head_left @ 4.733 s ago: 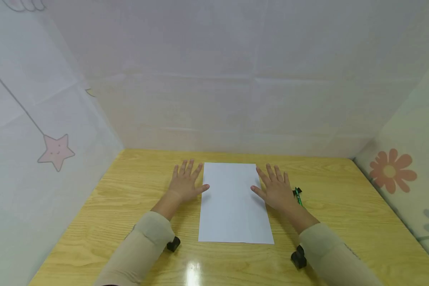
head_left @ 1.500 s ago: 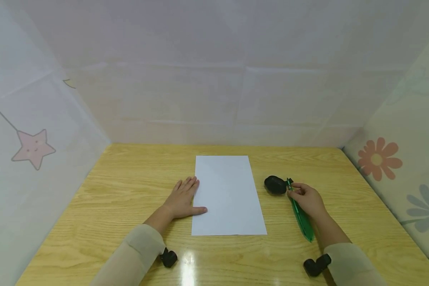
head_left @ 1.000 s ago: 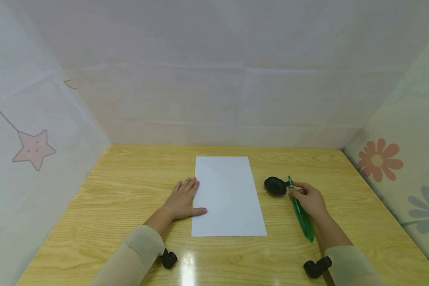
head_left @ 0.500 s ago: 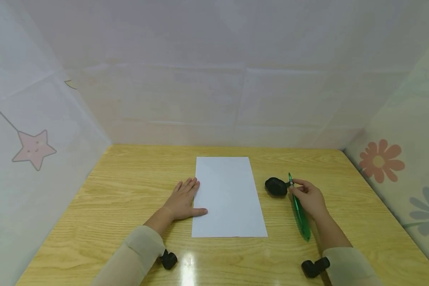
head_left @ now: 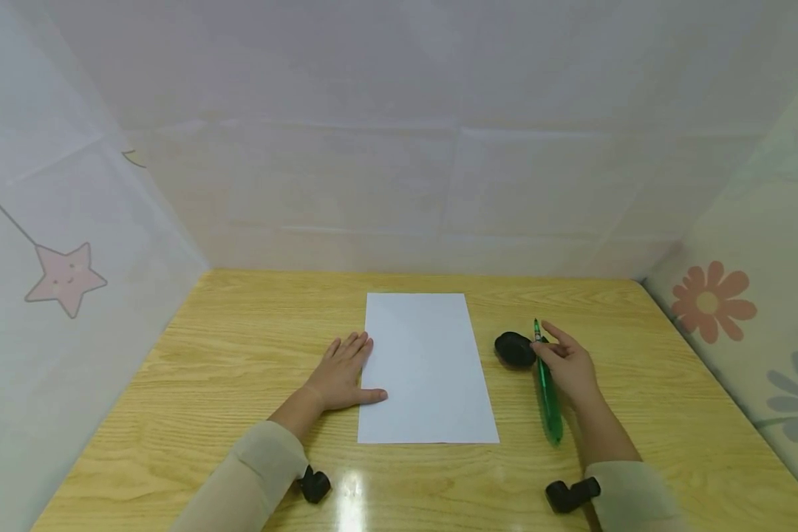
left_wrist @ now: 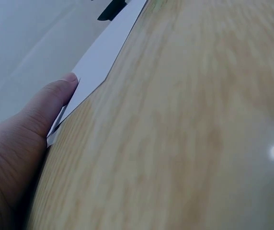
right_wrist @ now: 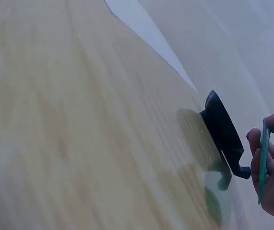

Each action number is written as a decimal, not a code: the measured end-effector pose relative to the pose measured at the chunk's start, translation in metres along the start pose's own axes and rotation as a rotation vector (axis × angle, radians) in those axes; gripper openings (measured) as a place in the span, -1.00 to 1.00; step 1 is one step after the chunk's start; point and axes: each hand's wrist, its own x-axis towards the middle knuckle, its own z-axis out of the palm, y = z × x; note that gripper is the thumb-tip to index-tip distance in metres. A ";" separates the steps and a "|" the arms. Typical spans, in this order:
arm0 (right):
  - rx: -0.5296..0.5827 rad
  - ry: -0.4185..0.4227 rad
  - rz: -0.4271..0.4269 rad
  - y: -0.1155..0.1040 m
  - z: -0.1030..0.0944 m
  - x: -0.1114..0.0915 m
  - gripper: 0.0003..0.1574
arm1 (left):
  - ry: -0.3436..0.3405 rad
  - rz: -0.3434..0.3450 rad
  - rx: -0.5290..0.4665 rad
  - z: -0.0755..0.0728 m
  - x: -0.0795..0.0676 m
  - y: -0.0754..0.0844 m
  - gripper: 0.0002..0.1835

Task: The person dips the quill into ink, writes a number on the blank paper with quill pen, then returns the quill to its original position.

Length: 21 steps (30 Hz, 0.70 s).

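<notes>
A blank white sheet of paper (head_left: 425,369) lies on the wooden table. My left hand (head_left: 342,377) rests flat at its left edge, thumb (left_wrist: 55,93) stretched out over the paper. Right of the sheet, my right hand (head_left: 574,372) pinches a slim green pen (head_left: 546,395) with a broad, leaf-like rear end, near its dark tip. The tip points toward the back wall and the broad end toward me. Just left of the pinching fingers is a black rounded object (head_left: 514,349); in the right wrist view this black object (right_wrist: 222,127) looks flat with a small hooked end.
The wooden table (head_left: 239,332) meets a pale cloth wall (head_left: 339,185) at the back. Cloth with a star and flowers hangs at both sides. Black wrist cameras (head_left: 315,485) sit at both cuffs. Light glares off the front of the tabletop.
Both hands were spread at the paper's sides at first; the right then moved to the pen and pinched it. Lately the pen has turned more upright in view and its rear end has swung left.
</notes>
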 end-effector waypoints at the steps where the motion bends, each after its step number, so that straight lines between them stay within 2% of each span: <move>1: 0.033 0.000 -0.008 0.000 0.002 0.000 -0.24 | -0.002 -0.001 0.002 0.000 0.000 0.000 0.16; 4: 0.133 0.009 -0.030 -0.002 0.006 0.001 -0.31 | -0.009 -0.008 0.010 -0.001 0.000 0.001 0.16; 6: 0.157 0.004 -0.040 -0.003 0.009 0.001 -0.33 | -0.013 -0.013 0.014 -0.002 -0.001 0.002 0.16; 16: 0.205 -0.033 -0.068 -0.011 0.016 -0.003 -0.33 | -0.014 -0.023 0.025 -0.002 -0.001 0.003 0.15; 21: 0.251 -0.046 -0.046 -0.013 0.017 -0.003 -0.31 | -0.010 -0.020 0.019 -0.003 -0.002 0.004 0.15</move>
